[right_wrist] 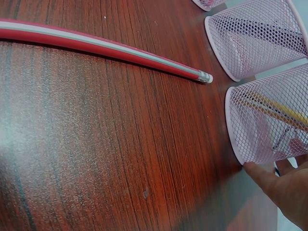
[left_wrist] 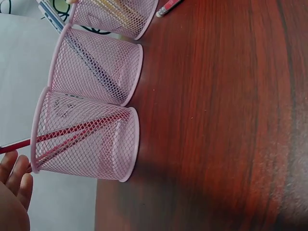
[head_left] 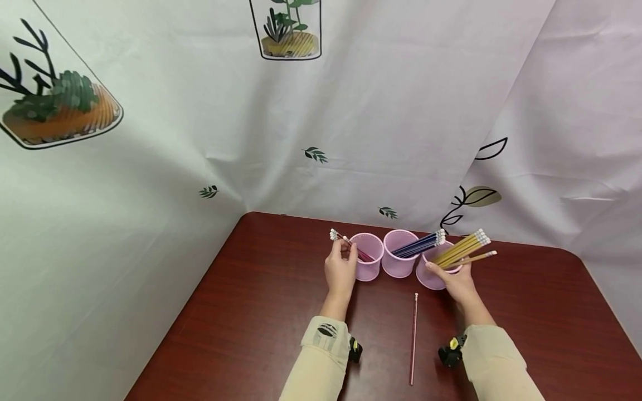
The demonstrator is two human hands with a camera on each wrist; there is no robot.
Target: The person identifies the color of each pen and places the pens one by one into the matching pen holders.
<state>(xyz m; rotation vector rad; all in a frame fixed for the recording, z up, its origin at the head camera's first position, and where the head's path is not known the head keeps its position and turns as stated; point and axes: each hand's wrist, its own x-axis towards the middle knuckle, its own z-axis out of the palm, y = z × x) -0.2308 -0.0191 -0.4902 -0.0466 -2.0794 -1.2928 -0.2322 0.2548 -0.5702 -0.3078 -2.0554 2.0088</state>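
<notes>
My left hand (head_left: 340, 274) is beside the left pink mesh pencil cup (head_left: 369, 272), its fingertips right at the rim among the red pencils (head_left: 362, 254). In the left wrist view its fingers (left_wrist: 18, 173) are loosely bent next to the leaning red pencils. My right hand (head_left: 458, 283) grips the right pink mesh cup (head_left: 430, 277), thumb on the near side and fingers round the right. A bundle of yellow pencils (head_left: 463, 248) leans out of that cup, one apart from the rest. Blue pencils (head_left: 417, 245) slant in the middle cup (head_left: 399, 268).
One red pencil (head_left: 413, 340) lies on the dark red wooden table (head_left: 241, 317), between my forearms, its eraser end toward the cups. The three cups stand side by side near the table's back edge. Behind them hangs a pale printed cloth (head_left: 381, 122).
</notes>
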